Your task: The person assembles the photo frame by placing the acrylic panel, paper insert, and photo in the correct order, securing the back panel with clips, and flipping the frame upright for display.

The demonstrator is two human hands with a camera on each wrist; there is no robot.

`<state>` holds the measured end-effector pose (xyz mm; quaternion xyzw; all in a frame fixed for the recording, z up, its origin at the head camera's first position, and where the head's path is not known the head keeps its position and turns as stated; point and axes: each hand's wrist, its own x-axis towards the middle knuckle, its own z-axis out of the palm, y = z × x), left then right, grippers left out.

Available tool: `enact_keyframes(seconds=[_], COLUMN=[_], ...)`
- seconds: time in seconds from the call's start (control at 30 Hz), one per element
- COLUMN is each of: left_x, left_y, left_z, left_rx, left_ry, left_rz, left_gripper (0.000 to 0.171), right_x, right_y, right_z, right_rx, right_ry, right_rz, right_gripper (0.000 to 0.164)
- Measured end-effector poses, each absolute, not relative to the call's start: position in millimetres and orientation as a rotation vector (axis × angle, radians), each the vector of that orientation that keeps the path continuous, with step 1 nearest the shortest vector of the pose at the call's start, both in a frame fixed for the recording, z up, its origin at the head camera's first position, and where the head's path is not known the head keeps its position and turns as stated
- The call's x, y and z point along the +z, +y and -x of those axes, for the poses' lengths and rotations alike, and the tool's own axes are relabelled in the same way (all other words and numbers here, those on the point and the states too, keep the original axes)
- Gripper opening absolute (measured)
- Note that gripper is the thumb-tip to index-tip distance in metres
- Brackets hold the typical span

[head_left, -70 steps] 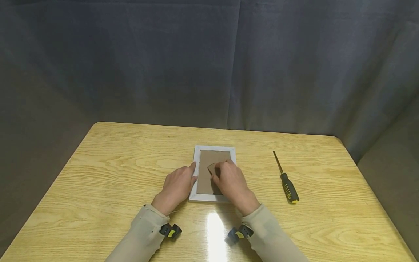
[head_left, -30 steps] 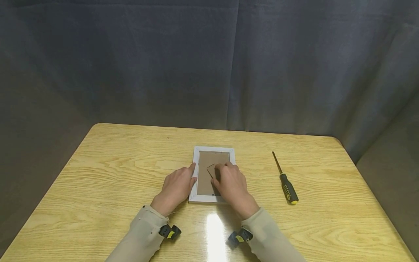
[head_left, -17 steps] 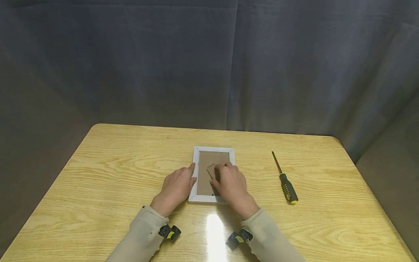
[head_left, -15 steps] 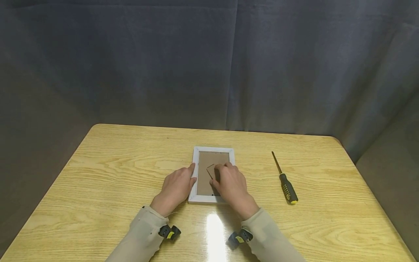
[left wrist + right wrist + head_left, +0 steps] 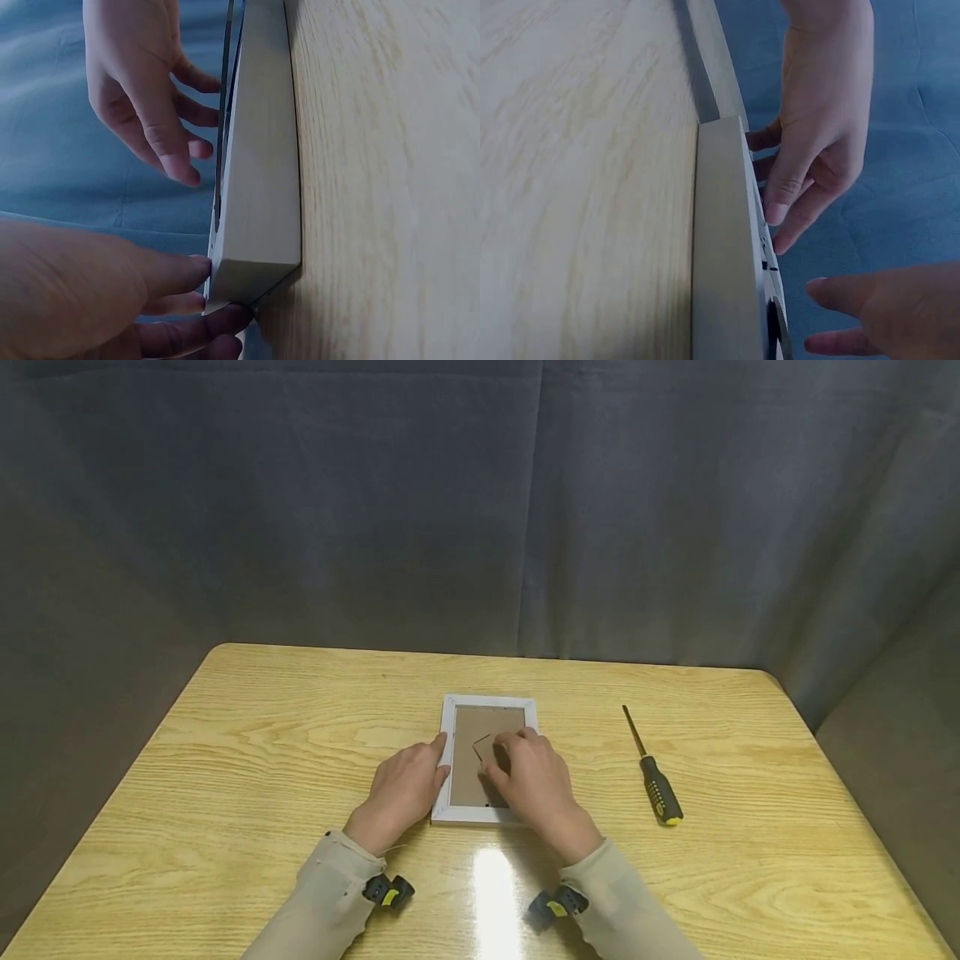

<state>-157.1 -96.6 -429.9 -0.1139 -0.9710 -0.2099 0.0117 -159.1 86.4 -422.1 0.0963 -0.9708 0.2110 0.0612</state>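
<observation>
A white picture frame (image 5: 472, 815) lies face down on the wooden table, its brown backing board (image 5: 467, 787) up. My left hand (image 5: 405, 785) grips the frame's left edge; in the left wrist view its thumb (image 5: 176, 271) is on the near corner and other fingers reach underneath. Over the board hovers my right hand (image 5: 536, 781), thumb and fingers apart beside the brown stand flap (image 5: 486, 748). In the right wrist view the right hand's two visible digits (image 5: 885, 304) have a gap between them and hold nothing. Only a thin edge of the flap shows there.
Right of the frame lies a screwdriver (image 5: 662, 791) with a black and yellow handle, its shaft pointing away. A dark grey curtain (image 5: 375, 510) hangs behind the table. Each wrist wears a small black camera; the left one (image 5: 390, 891) sits near the table.
The raised stand flap has come down nearer the board. My right hand has let go of it and shifted slightly right. The left hand stays on the frame's edge.
</observation>
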Motion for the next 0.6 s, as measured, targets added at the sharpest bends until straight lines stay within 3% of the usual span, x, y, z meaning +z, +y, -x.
enact_keyframes(seconds=[0.6], left_x=[-429], left_y=[-96], left_z=[156], left_rx=[-0.647], left_ry=[-3.0], left_rz=[0.337], left_gripper=[0.048], right_x=[-412], right_y=[132], right_z=[161], right_rx=[0.7], right_ry=[-2.918], right_rz=[-0.136], right_gripper=[0.045])
